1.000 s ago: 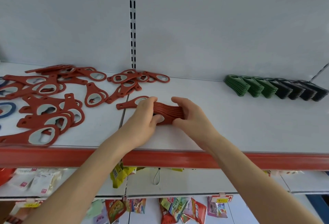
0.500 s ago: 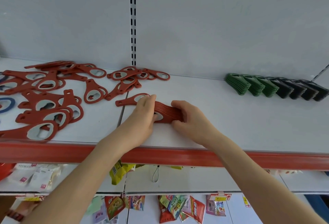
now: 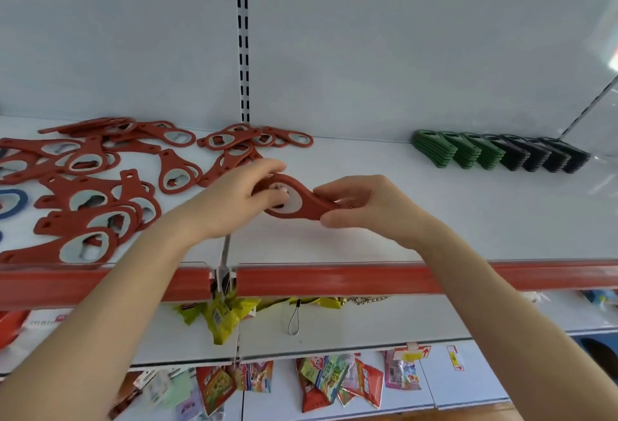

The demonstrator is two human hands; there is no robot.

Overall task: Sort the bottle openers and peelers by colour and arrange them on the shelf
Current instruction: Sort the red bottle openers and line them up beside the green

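1. Both hands are on one red opener stack, held out front over the middle of the shelf. It looks like several openers pressed flat together, but I can't count them.
2. The left hand is curled over the round head end, and a fingertip shows through the hole.
3. The right hand pinches the narrow handle end, thumb underneath and fingers on top. So both hands are clamped on the same stack, one at each end.
4. I can't tell whether the stack touches the shelf or sits just above it.
5. The loose red openers are spread messily over the left part of the shelf, overlapping each other and pointing every which way. A few more lie near the back by the slotted upright.
6. A blue opener peeks in at the far left edge.
7. Over on the right at the back there's a neat row: green stacks first, then black stacks right beside them, all leaning the same way and well apart from the hands.
8. A red rail runs along the front edge of the shelf.
9. Below it, yellow packets hang, and further down there are colourful snack packets.
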